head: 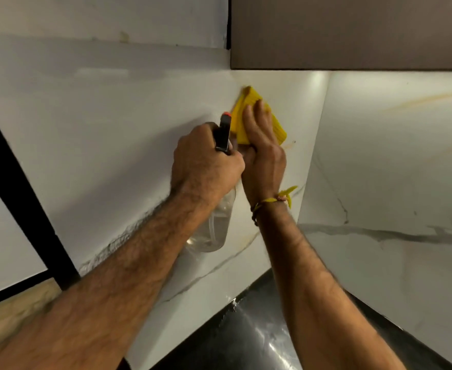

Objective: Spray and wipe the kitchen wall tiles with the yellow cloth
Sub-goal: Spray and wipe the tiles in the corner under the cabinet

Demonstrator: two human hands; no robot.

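Pressing the folded yellow microfibre cloth (256,116) flat against the glossy white marble-look wall tiles (128,129), the right hand (263,156) has its fingers laid out straight over the cloth, palm toward the wall. Cloth sits high on the tile, just below the corner of the brown matte upper cabinet (352,30), near the inside corner where the two tiled walls meet. A yellow thread band (275,200) is tied round the right wrist.

Left hand (206,161) clenched round the neck of the clear plastic spray bottle (214,231), fingers wrapped below the black trigger head with its orange nozzle tip (226,114). Nozzle points up toward the wall, just beside the cloth's left edge. Bottle body hangs below the fist, clear liquid and dip tube visible inside.

The two hands sit side by side, touching or nearly so; cannot tell which. Black glossy countertop (246,337) below, meeting the tiles. Black window frame (19,193) at left.
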